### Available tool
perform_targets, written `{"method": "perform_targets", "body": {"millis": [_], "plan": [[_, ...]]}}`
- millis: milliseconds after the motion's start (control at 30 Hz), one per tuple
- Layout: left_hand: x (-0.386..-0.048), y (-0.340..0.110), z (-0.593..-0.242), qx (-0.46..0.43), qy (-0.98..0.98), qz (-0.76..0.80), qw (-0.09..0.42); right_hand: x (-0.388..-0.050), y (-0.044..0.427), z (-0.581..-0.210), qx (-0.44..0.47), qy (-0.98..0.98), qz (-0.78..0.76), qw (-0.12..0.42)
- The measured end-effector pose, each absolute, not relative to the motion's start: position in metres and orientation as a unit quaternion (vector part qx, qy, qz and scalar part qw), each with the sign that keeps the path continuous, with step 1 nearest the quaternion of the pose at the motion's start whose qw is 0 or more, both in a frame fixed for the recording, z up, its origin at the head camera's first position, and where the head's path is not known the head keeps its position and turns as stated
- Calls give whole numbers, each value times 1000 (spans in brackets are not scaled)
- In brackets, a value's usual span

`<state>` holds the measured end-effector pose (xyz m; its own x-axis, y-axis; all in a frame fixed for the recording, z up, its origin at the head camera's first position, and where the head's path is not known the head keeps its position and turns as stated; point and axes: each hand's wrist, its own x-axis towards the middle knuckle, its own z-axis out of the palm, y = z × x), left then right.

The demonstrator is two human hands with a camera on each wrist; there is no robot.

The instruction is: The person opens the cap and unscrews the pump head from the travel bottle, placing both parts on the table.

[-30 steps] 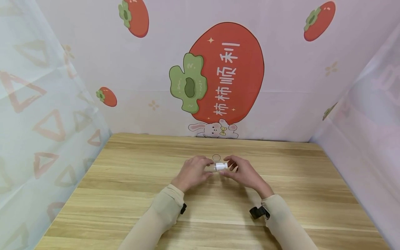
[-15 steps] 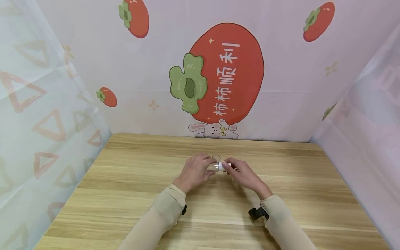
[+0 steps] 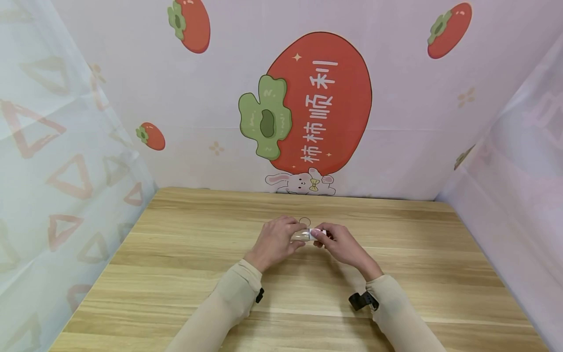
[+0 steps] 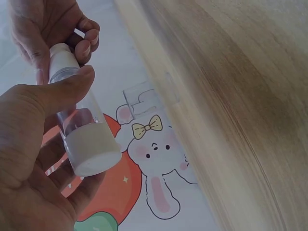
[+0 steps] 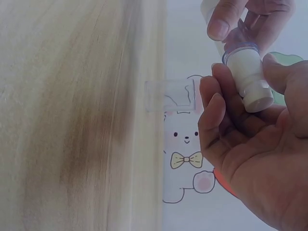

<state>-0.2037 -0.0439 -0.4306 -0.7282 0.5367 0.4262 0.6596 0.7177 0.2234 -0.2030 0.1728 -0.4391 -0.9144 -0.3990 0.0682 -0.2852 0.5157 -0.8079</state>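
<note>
A small clear bottle (image 3: 301, 236) with a white pump top and a white base is held sideways above the table. My left hand (image 3: 273, 243) grips its clear body, thumb on one side and fingers on the other; the white base (image 4: 94, 149) shows below the thumb in the left wrist view. From the other end, my right hand (image 3: 348, 248) pinches the white pump top (image 5: 248, 72) between thumb and curled fingers. Just behind the bottle, a clear cap (image 3: 304, 222) stands on the table, seen also in both wrist views.
The wooden table (image 3: 198, 293) runs back to a printed cloth backdrop (image 3: 211, 98) with fruit and a rabbit. Cloth sides (image 3: 53, 146) rise at left and right. Each wrist wears a black camera strap (image 3: 364, 300).
My right hand has closed its thumb and fingers onto the white pump top, where earlier they were spread around it. The bottle has shifted slightly right. The clear cap stays put.
</note>
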Motion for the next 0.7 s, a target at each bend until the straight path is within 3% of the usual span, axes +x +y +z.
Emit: {"method": "perform_targets", "body": {"millis": [367,700], "plan": [[-203,-43,-428,-319,-915,-198,145,-202,173,-441,-218,865,-449,53],[-203,-46,-429,-302,-923,-224,77,-199,173,-438,-229,870,-437,23]]}}
